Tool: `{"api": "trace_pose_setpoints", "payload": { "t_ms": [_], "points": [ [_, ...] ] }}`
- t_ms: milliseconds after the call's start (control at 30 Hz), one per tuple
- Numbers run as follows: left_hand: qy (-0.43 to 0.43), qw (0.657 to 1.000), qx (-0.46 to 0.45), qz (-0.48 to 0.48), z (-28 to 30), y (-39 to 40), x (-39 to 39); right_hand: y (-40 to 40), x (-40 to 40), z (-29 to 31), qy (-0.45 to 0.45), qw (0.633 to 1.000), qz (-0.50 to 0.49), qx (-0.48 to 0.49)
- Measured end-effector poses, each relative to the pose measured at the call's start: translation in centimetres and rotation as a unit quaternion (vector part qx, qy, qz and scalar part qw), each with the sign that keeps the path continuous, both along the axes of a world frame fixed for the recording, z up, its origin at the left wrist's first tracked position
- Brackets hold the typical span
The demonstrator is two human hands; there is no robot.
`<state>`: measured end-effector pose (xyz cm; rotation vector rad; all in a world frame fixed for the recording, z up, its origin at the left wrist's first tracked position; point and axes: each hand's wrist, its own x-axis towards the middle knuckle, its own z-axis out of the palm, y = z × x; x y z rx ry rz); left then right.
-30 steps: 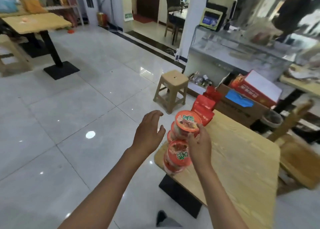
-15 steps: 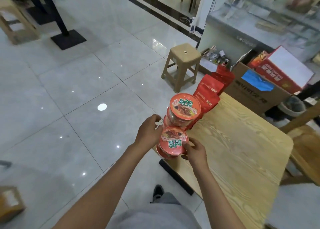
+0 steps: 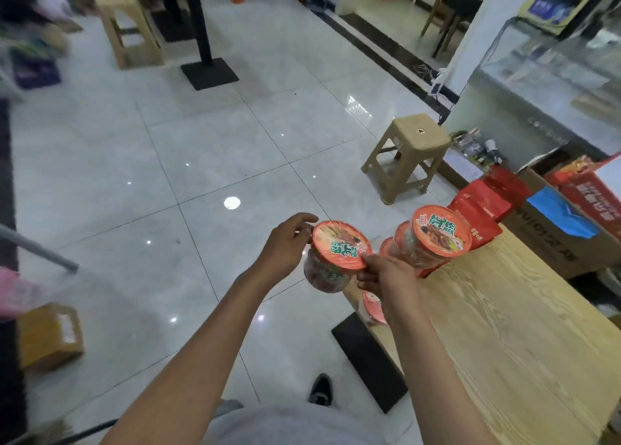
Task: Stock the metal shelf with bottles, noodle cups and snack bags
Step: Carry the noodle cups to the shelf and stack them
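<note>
Wooden table [image 3: 524, 343]: near right, its bare top running away from the viewer.
Right hand [image 3: 389, 281]: fingers pinch the near rim of the held noodle cup [image 3: 339, 251].
Left hand [image 3: 285, 246]: curled round the cup's far-left side, off the table edge, above the floor.
Other noodle cups [image 3: 433, 236]: stacked at the table's far-left corner.
Red snack bags [image 3: 484, 209]: just behind them.
Cardboard box [image 3: 554, 236]: beyond the table.
Plastic stool [image 3: 408, 155]: farther, on tiles.
</note>
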<state>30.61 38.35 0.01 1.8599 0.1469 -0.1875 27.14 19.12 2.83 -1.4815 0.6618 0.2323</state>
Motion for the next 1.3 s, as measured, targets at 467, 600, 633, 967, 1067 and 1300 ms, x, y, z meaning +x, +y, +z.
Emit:
{"api": "trace_pose_setpoints", "payload": {
  "t_ms": [467, 600, 633, 967, 1067, 1300],
  "points": [
    [-0.178, 0.943, -0.122, 0.254, 9.9, 31.4, -10.6, 33.7, 4.1, 9.7, -0.051, 0.946, 0.295, 0.127],
    [-0.232, 0.917, -0.09, 0.31, 12.2, 38.4, -15.5, 43.6, 2.0, 12.8, -0.093, 0.921, 0.365, 0.097],
    [-0.243, 0.908, -0.079, 0.332, 13.0, 40.0, -16.8, 46.2, 1.3, 13.6, -0.105, 0.91, 0.388, 0.1],
    [-0.359, 0.777, 0.09, 0.509, 19.9, 51.9, -25.6, 65.4, -4.7, 20.0, -0.243, 0.775, 0.557, 0.175],
    [-0.369, 0.73, 0.128, 0.561, 21.5, 55.1, -27.0, 71.7, -5.6, 21.1, -0.235, 0.753, 0.576, 0.215],
    [-0.354, 0.616, 0.237, 0.662, 26.1, 62.2, -29.0, 85.2, -7.9, 23.3, -0.278, 0.637, 0.673, 0.252]
  ]
}}
